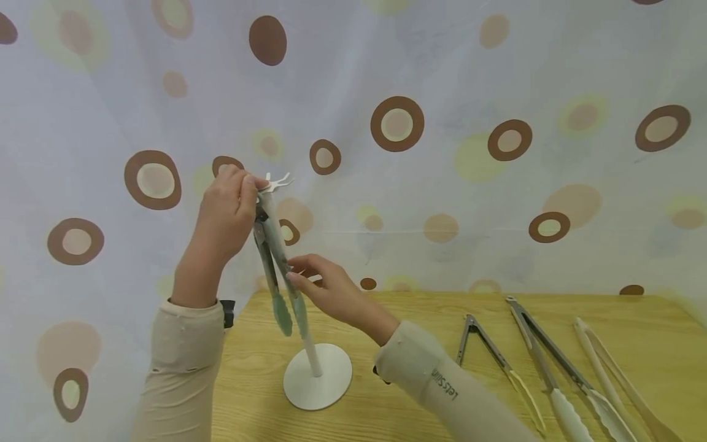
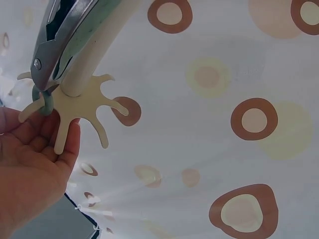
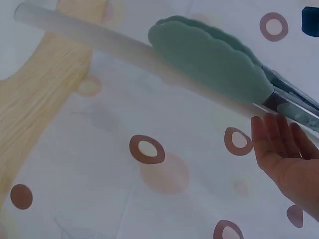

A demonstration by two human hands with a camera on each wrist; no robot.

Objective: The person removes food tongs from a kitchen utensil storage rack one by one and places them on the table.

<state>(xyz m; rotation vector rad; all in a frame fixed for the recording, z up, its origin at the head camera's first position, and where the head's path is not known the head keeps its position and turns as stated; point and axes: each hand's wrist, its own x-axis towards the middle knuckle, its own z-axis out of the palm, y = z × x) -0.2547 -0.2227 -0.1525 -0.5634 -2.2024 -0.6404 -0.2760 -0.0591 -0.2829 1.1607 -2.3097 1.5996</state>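
Note:
Grey-and-green tongs point(image 1: 282, 316) hang tips down alongside the post of a white stand point(image 1: 334, 390). In the left wrist view, the tongs' green loop point(image 2: 47, 103) is around one prong of the stand's hook rack point(image 2: 82, 107). My left hand point(image 1: 227, 209) grips the rack's edge at that prong, fingers curled behind it. Lower down, my right hand point(image 1: 338, 290) is beside the tongs, its fingers loosely bent and fingertips right at the metal arm. The right wrist view shows the scalloped green tips point(image 3: 209, 64) lying together against the post.
On the wooden table point(image 1: 397, 393) to the right lie yellow-tipped tongs point(image 1: 525, 393), larger white-tipped tongs point(image 1: 569, 414) and wooden tongs point(image 1: 613, 374). A dotted curtain point(image 1: 342, 61) hangs right behind the table.

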